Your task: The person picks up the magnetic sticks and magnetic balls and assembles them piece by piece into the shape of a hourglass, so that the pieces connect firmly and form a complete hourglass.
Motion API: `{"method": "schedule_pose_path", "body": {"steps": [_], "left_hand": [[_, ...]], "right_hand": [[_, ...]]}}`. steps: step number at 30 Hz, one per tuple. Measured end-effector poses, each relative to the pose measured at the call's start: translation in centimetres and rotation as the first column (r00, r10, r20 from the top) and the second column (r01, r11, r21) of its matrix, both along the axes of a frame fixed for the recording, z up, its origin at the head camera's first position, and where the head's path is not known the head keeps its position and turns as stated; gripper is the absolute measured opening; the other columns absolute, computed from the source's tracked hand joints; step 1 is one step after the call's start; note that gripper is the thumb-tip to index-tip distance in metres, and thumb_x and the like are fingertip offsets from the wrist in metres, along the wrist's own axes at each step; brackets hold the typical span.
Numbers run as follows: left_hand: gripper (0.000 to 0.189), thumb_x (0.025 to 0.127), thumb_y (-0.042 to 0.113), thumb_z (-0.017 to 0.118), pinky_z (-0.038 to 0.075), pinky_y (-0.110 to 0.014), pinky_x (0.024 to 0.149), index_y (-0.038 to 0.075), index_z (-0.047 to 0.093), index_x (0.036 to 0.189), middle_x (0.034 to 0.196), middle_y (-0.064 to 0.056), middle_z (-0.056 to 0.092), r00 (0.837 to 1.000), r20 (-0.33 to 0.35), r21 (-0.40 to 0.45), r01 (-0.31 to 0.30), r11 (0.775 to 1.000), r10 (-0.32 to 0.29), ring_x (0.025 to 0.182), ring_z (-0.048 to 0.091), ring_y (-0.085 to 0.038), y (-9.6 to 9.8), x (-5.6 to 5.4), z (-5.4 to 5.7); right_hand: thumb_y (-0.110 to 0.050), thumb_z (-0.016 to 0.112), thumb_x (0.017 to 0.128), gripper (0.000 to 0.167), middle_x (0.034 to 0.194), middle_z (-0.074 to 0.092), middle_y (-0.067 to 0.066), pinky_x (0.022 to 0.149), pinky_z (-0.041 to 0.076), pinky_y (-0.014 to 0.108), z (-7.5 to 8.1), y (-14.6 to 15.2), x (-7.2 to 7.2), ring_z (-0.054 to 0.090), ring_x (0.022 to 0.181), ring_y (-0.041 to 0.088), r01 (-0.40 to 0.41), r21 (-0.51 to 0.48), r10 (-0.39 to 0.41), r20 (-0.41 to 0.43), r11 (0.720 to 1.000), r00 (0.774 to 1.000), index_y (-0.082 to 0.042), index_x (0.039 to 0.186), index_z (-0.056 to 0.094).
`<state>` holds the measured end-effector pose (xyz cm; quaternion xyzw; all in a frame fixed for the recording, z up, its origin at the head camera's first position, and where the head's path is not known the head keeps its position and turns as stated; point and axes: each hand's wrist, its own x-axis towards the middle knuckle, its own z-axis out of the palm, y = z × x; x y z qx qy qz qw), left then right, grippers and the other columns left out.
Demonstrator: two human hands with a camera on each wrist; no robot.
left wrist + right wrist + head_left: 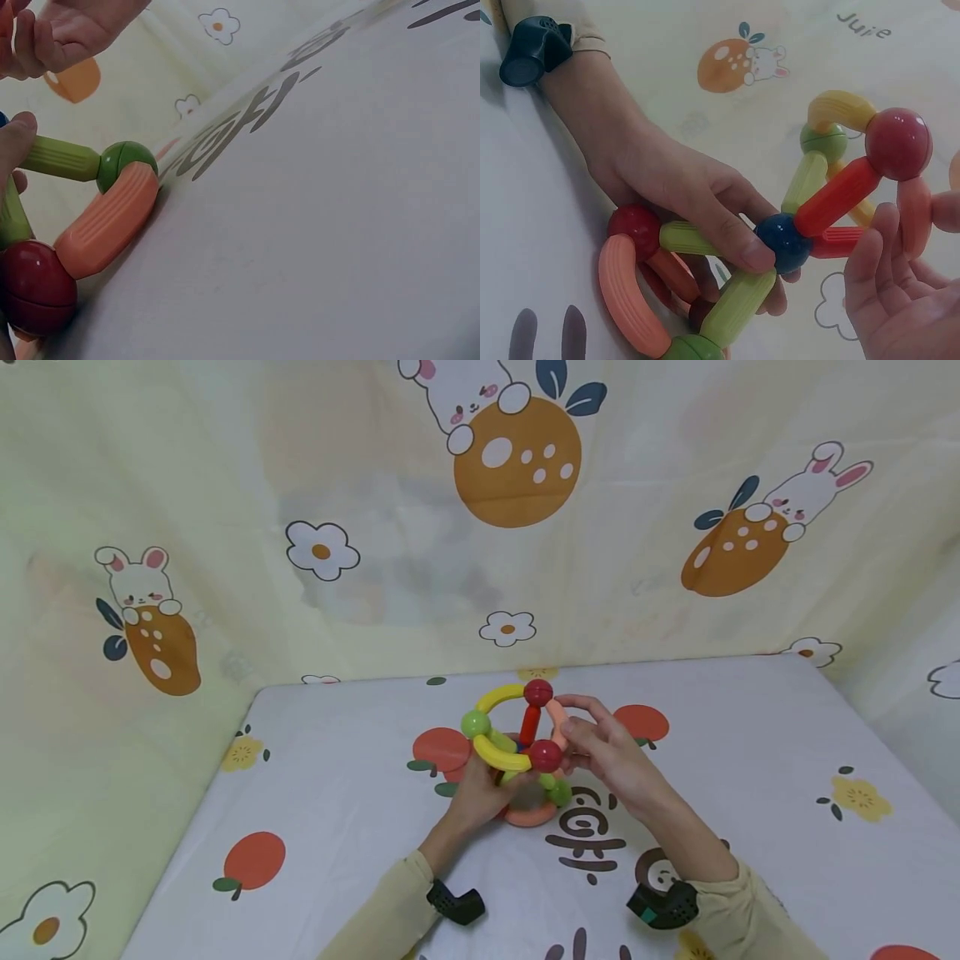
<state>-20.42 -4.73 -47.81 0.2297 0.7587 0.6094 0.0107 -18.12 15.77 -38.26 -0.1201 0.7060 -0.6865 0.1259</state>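
A toy frame of magnetic rods and balls stands on the table, built with a lower ring and an upper ring. My left hand (474, 793) grips its middle, thumb on the blue ball (784, 244) and fingers around the light green rods (739, 307). At the top right, my right hand (609, 750) pinches a curved salmon rod (913, 217) that joins the upper red balls (545, 756). Yellow curved rods (501, 755) and a green ball (476, 724) form the rest of the upper ring. Below, a salmon curved rod (112, 217) lies close to the tabletop.
The white table cloth (360, 877) carries printed fruit, flowers and lettering. A cream curtain (225, 460) with rabbit prints hangs behind and at the sides. Each wrist wears a dark camera, the left one (456, 903) and the right one (664, 906).
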Motion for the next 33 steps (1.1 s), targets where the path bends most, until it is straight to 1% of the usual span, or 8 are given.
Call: {"method": "schedule_pose_path", "body": {"steps": [2,4,11,17,23,27,29,33], "left_hand": [[0.048,0.083,0.019,0.071,0.046,-0.028,0.099,0.019,0.047,0.125,0.116,0.0,0.056,1.0,0.006,0.004,0.003,1.0,-0.003,0.109,0.056,-0.013,0.1,0.0,0.0],[0.048,0.084,0.021,0.071,0.046,-0.028,0.099,0.02,0.047,0.125,0.117,0.001,0.056,1.0,-0.011,0.011,0.007,1.0,-0.007,0.11,0.055,-0.013,0.1,0.0,-0.1],[0.041,0.085,0.028,0.07,0.047,-0.029,0.097,0.022,0.049,0.12,0.111,0.004,0.057,0.999,-0.046,0.006,0.008,1.0,-0.008,0.105,0.056,-0.011,0.1,0.0,-0.3],[0.047,0.085,0.027,0.07,0.046,-0.029,0.099,0.023,0.047,0.126,0.116,0.003,0.056,1.0,-0.023,0.027,0.012,1.0,-0.012,0.108,0.056,-0.011,0.1,0.1,-0.2],[0.057,0.086,0.021,0.069,0.041,-0.035,0.105,0.021,0.042,0.136,0.123,0.0,0.055,1.0,-0.001,0.036,0.02,0.999,-0.02,0.115,0.054,-0.014,-0.2,0.2,0.2],[0.061,0.085,0.028,0.07,0.038,-0.04,0.107,0.03,0.039,0.138,0.13,0.007,0.052,0.999,0.031,0.0,0.01,1.0,-0.01,0.122,0.049,-0.01,-0.6,0.2,0.5],[0.064,0.086,0.03,0.068,0.037,-0.043,0.108,0.034,0.034,0.14,0.136,0.01,0.048,0.999,0.034,-0.04,0.03,0.999,-0.028,0.128,0.044,-0.008,-1.3,0.2,0.6],[0.07,0.089,0.023,0.061,0.034,-0.049,0.109,0.034,0.021,0.147,0.145,0.007,0.037,0.988,0.052,-0.128,0.15,0.98,-0.145,0.133,0.039,-0.015,-3.5,0.1,0.8]], "right_hand": [[-0.032,0.049,0.098,0.047,0.081,0.062,0.0,0.074,0.055,0.028,0.1,0.1,0.0,0.062,0.074,0.024,-0.001,0.0,0.001,0.001,1.0,1.0,-0.015,0.137,0.032],[-0.033,0.049,0.098,0.047,0.081,0.062,0.0,0.075,0.054,0.028,0.1,0.1,0.0,0.062,0.073,0.022,-0.001,-0.002,0.001,0.006,1.0,1.0,-0.015,0.138,0.032],[-0.034,0.049,0.098,0.047,0.081,0.06,-0.001,0.071,0.052,0.026,0.4,0.2,-0.2,0.056,0.069,0.016,0.013,0.001,-0.013,0.001,1.0,1.0,-0.015,0.138,0.033],[-0.035,0.049,0.097,0.048,0.081,0.059,0.0,0.07,0.052,0.026,0.4,0.1,-0.4,0.054,0.068,0.015,0.01,0.012,-0.01,0.005,1.0,1.0,-0.017,0.138,0.034],[-0.039,0.046,0.098,0.048,0.082,0.058,0.007,0.073,0.052,0.028,0.1,0.2,-0.7,0.055,0.069,0.017,0.007,0.045,-0.006,-0.006,0.999,1.0,-0.019,0.14,0.034],[-0.04,0.043,0.099,0.045,0.083,0.057,0.004,0.075,0.051,0.028,0.1,0.7,-1.1,0.056,0.071,0.018,0.013,0.057,-0.013,-0.007,0.998,1.0,-0.02,0.139,0.035],[-0.039,0.043,0.099,0.043,0.086,0.058,0.002,0.074,0.051,0.028,0.0,1.0,-1.3,0.056,0.072,0.017,0.026,0.07,-0.025,-0.016,0.997,1.0,-0.02,0.137,0.037],[-0.036,0.044,0.099,0.037,0.093,0.057,0.0,0.072,0.053,0.027,-0.6,2.8,-1.5,0.057,0.079,0.016,0.07,0.097,-0.065,-0.049,0.993,0.997,-0.018,0.132,0.042]]}}
